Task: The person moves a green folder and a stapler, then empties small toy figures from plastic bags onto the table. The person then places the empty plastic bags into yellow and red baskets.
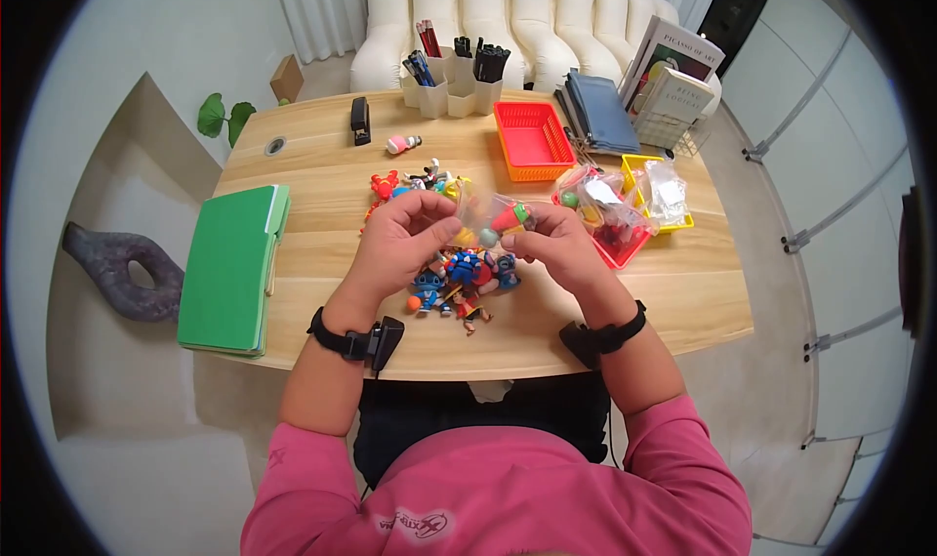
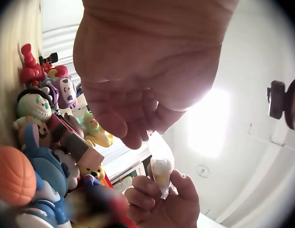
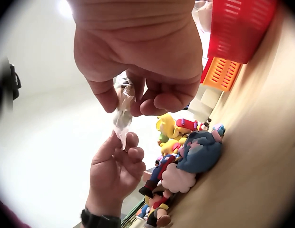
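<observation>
A clear plastic bag (image 1: 488, 226) with small coloured items in it, one red and green, is stretched between both hands above a pile of toy figures (image 1: 463, 268). My left hand (image 1: 402, 244) pinches the bag's left end, and my right hand (image 1: 563, 248) pinches its right end. In the left wrist view the bag (image 2: 162, 164) hangs between the fingertips of both hands. The right wrist view shows the bag (image 3: 122, 114) held between them too, with a pale round item in it.
A red basket (image 1: 535, 134) stands at the back, with bagged items in red and yellow baskets to the right. Green folders (image 1: 229, 268) lie at the left. Pen holders (image 1: 434, 99), a stapler (image 1: 361, 122) and a pink-and-white figure (image 1: 401, 144) are toward the back.
</observation>
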Demonstrator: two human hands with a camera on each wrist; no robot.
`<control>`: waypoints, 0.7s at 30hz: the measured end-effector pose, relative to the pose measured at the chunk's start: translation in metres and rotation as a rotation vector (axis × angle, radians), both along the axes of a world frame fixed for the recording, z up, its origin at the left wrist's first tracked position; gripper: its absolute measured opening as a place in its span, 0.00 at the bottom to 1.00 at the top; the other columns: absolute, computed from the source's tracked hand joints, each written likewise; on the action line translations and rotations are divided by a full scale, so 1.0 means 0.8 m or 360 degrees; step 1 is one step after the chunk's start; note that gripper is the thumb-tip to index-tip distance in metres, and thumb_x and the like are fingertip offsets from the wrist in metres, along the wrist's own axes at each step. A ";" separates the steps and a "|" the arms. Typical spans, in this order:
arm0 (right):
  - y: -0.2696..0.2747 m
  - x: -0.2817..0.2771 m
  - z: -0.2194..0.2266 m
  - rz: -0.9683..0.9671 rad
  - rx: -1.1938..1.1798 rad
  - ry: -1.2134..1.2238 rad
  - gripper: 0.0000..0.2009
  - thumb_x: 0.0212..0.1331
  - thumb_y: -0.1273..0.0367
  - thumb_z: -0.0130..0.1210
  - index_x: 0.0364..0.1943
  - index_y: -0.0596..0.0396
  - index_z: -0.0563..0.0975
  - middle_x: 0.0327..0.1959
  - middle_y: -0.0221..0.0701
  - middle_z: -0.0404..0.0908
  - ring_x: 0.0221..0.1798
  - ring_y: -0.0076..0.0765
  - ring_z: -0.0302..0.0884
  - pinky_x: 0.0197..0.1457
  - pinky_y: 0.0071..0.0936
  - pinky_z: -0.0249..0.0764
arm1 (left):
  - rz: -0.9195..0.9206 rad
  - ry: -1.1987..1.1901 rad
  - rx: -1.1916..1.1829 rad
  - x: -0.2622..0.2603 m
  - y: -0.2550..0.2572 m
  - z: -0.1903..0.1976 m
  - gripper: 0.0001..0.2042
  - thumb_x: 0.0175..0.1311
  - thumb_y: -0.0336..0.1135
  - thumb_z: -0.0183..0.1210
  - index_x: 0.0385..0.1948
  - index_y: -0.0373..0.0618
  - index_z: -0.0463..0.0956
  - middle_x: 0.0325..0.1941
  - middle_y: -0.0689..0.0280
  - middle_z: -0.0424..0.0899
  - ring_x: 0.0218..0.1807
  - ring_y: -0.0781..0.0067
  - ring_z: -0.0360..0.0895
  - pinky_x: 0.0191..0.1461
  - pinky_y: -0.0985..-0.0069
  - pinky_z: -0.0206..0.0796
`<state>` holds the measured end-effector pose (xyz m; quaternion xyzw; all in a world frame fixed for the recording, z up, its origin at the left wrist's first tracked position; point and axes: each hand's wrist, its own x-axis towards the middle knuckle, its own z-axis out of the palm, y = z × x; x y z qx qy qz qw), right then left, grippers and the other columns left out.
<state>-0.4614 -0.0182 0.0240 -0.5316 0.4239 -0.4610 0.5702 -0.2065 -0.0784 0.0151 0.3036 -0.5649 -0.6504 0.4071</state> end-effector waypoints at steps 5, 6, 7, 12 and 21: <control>0.000 0.004 -0.002 -0.0024 -0.0017 -0.0061 0.13 0.65 0.70 0.66 0.52 0.58 0.86 0.40 0.25 0.88 0.40 0.16 0.81 0.44 0.19 0.76 | 0.0068 -0.0046 -0.0049 -0.001 -0.002 -0.008 0.05 0.70 0.27 0.67 0.43 0.40 0.83 0.36 0.68 0.88 0.38 0.83 0.84 0.38 0.84 0.76; -0.001 0.003 -0.003 -0.0083 -0.0015 -0.0015 0.13 0.65 0.70 0.66 0.51 0.58 0.86 0.36 0.23 0.86 0.35 0.15 0.78 0.40 0.18 0.73 | 0.0056 -0.0060 -0.0051 0.000 -0.002 -0.006 0.05 0.70 0.27 0.67 0.43 0.40 0.83 0.36 0.68 0.88 0.38 0.83 0.84 0.38 0.84 0.76; -0.003 0.002 -0.003 -0.0140 -0.0011 0.0031 0.12 0.65 0.70 0.65 0.50 0.58 0.87 0.32 0.21 0.85 0.31 0.13 0.74 0.35 0.17 0.71 | 0.0112 -0.0048 -0.0100 0.001 0.000 -0.001 0.05 0.70 0.26 0.67 0.43 0.40 0.84 0.40 0.65 0.89 0.39 0.82 0.84 0.39 0.84 0.76; 0.001 0.010 0.000 -0.0295 0.0131 -0.0017 0.08 0.64 0.68 0.65 0.42 0.58 0.87 0.25 0.18 0.77 0.25 0.13 0.70 0.28 0.18 0.66 | -0.0008 0.0229 -0.0318 -0.005 -0.006 -0.010 0.07 0.66 0.24 0.70 0.43 0.39 0.86 0.56 0.60 0.85 0.45 0.79 0.85 0.49 0.81 0.79; 0.000 0.008 -0.007 -0.0046 -0.0028 -0.0161 0.13 0.67 0.69 0.68 0.54 0.57 0.86 0.41 0.23 0.87 0.42 0.15 0.81 0.48 0.21 0.79 | -0.0303 0.0003 0.0048 0.012 -0.013 -0.005 0.15 0.78 0.33 0.51 0.49 0.38 0.87 0.63 0.62 0.81 0.43 0.86 0.75 0.43 0.85 0.67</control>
